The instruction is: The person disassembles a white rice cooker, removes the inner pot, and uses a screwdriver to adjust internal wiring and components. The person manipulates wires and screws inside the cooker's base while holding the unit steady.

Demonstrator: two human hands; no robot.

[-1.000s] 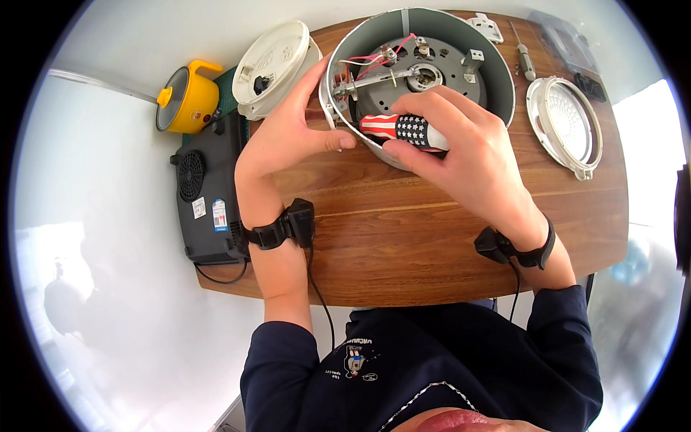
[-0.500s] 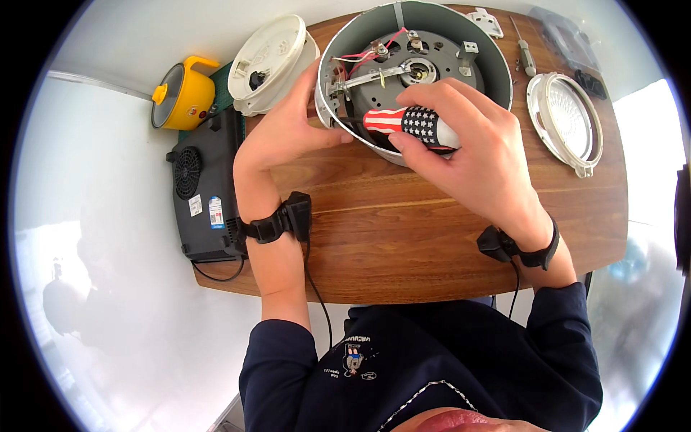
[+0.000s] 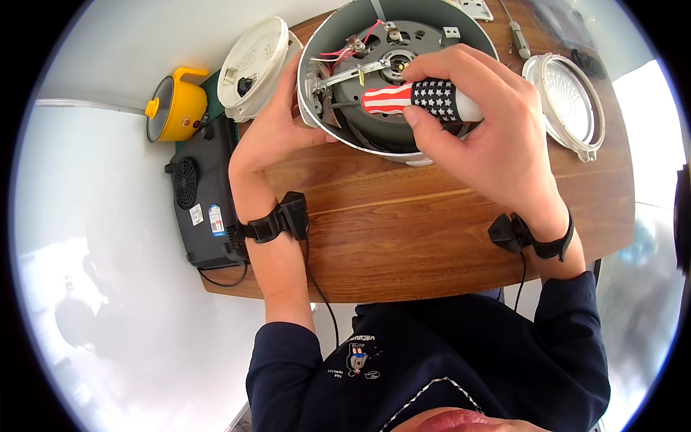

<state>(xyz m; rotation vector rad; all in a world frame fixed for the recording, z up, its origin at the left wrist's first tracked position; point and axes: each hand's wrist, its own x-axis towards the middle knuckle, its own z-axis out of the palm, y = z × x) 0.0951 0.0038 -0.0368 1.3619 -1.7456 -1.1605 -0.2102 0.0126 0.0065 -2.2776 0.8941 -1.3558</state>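
At the top centre is a round grey metal housing, open on top, with a dark plate, pink and white wires and a silver arm inside. My left hand grips its left side, thumb low against the outer wall and fingers mostly hidden. My right hand holds a screwdriver by its striped, starred handle over the housing. Its shaft points left toward the bracket at the inner left wall; whether the tip touches anything I cannot make out.
Left are white plastic lids, a yellow pot on a green mat and a black appliance. Right are a ringed cover, a thin screwdriver and clear plastic on the wooden table.
My right hand and the screwdriver handle have moved right and up, uncovering more of the shaft. The housing shows a little higher and further left; my left hand stays on it.
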